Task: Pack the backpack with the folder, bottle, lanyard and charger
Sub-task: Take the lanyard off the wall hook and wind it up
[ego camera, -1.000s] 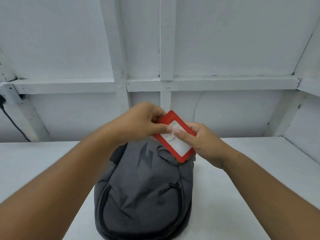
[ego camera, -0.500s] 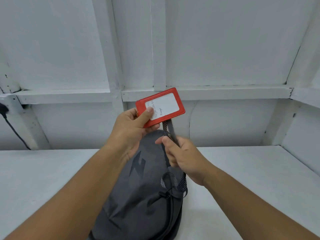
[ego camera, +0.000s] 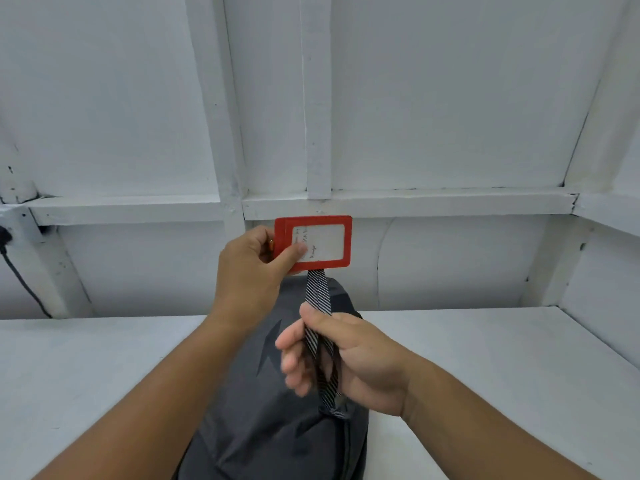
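The white worktop is occupied by a grey backpack, partly hidden by both arms. Above it, the red badge holder is pinched by the left hand; its striped lanyard strap is clenched in the right hand.

The backpack lies on the table in front of me, between my forearms. Above it my left hand holds the badge holder. The lanyard strap hangs from the holder through my right hand, down to the backpack.
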